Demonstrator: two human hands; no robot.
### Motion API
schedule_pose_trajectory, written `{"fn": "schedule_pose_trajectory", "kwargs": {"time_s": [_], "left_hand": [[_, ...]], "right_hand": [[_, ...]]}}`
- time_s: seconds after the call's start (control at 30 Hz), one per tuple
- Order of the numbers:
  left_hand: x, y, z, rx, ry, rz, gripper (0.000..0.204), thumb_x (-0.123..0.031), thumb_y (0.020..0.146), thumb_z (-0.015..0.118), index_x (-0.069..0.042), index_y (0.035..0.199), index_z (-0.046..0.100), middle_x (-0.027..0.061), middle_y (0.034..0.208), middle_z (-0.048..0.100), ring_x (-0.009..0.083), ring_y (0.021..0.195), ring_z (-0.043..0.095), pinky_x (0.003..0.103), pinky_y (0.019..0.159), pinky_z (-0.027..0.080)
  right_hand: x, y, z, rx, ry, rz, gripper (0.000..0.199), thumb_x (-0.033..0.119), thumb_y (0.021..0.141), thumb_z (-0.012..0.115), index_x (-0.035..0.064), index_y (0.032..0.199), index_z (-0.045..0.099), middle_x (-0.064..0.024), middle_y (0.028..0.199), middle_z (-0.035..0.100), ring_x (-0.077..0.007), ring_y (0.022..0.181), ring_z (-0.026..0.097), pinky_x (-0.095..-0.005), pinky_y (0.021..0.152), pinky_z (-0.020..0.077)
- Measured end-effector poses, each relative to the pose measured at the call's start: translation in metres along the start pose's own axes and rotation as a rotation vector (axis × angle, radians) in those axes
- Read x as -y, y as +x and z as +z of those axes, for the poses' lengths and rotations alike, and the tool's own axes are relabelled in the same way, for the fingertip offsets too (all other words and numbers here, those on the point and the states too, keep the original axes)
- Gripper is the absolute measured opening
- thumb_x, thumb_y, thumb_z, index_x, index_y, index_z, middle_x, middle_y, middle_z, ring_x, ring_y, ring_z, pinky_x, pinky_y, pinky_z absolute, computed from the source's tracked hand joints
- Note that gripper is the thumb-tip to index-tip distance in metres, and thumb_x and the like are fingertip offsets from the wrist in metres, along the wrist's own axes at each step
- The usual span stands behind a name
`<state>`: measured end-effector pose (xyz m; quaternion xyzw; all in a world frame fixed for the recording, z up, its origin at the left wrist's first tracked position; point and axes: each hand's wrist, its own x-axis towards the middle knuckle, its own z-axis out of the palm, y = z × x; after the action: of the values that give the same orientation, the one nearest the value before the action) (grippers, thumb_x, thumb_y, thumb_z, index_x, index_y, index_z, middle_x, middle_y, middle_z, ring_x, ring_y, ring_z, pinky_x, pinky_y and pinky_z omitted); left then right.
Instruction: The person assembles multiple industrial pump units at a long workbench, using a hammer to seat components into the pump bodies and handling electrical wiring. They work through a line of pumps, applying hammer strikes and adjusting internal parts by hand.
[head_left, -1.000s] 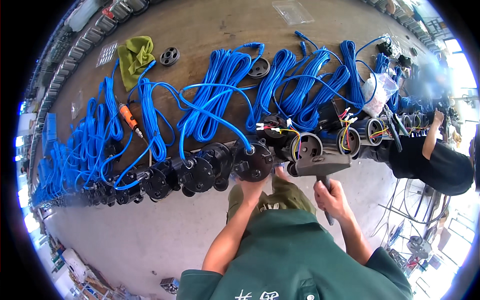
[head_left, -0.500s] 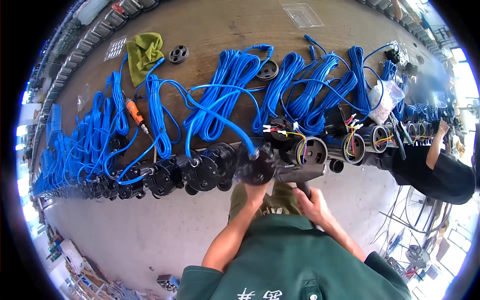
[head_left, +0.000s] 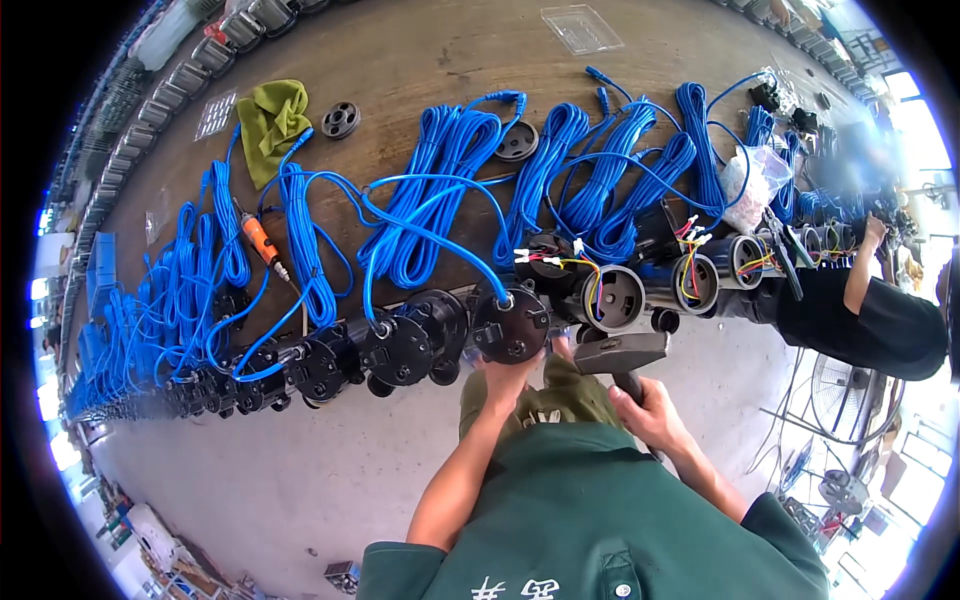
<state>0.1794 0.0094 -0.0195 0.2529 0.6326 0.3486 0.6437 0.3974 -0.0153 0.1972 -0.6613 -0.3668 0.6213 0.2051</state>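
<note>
My left hand [head_left: 508, 376] is closed around the underside of a black cylindrical motor [head_left: 512, 328] at the table's near edge. Its round cap faces me, and a blue cable rises from the cap's top. Most of my left fingers are hidden beneath it. In my right hand [head_left: 652, 413] is a hammer [head_left: 622, 352], gripped by its handle, its steel head raised just right of the motor and apart from it. Right of the motor, an open black cylinder [head_left: 612, 298] shows a grey rim and coloured wires with white connectors.
Capped motors [head_left: 398, 348] line the near edge leftward. Coiled blue cables [head_left: 430, 200] cover the table [head_left: 400, 60] behind. An orange screwdriver-like tool [head_left: 260, 240], green cloth [head_left: 272, 125] and pliers [head_left: 788, 255] lie around. A co-worker in a black shirt [head_left: 860, 315] works at far right.
The hammer has moved away from the motor, slightly right, with my right hand lower. The motor, blurred before, now shows sharply, still in my left hand. The whole view has shifted a little.
</note>
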Motion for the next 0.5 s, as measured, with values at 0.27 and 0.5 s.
{"fn": "schedule_pose_trajectory", "kwargs": {"time_s": [0.27, 0.5], "left_hand": [[0.063, 0.027, -0.008, -0.039, 0.140, 0.341, 0.034, -0.004, 0.079, 0.085, -0.008, 0.107, 0.068, 0.0000, 0.092, 0.067, 0.0092, 0.064, 0.058, 0.026, 0.043, 0.043], [0.005, 0.000, 0.001, -0.010, -0.004, -0.035, 0.034, -0.009, 0.078, 0.087, -0.007, 0.106, 0.066, -0.0029, 0.081, 0.062, 0.0088, 0.057, 0.053, 0.025, 0.041, 0.038]], "right_hand": [[-0.023, 0.000, 0.013, -0.287, -0.425, -0.650, 0.026, 0.021, 0.079, 0.079, 0.0047, 0.078, 0.059, -0.0117, 0.064, 0.056, -0.0303, 0.054, 0.055, -0.0357, 0.053, 0.0439], [-0.035, 0.019, 0.032, -0.145, -0.599, -0.591, 0.024, 0.016, 0.058, 0.076, 0.0094, 0.076, 0.061, -0.0092, 0.065, 0.060, -0.0339, 0.058, 0.061, -0.0425, 0.054, 0.0493]]}}
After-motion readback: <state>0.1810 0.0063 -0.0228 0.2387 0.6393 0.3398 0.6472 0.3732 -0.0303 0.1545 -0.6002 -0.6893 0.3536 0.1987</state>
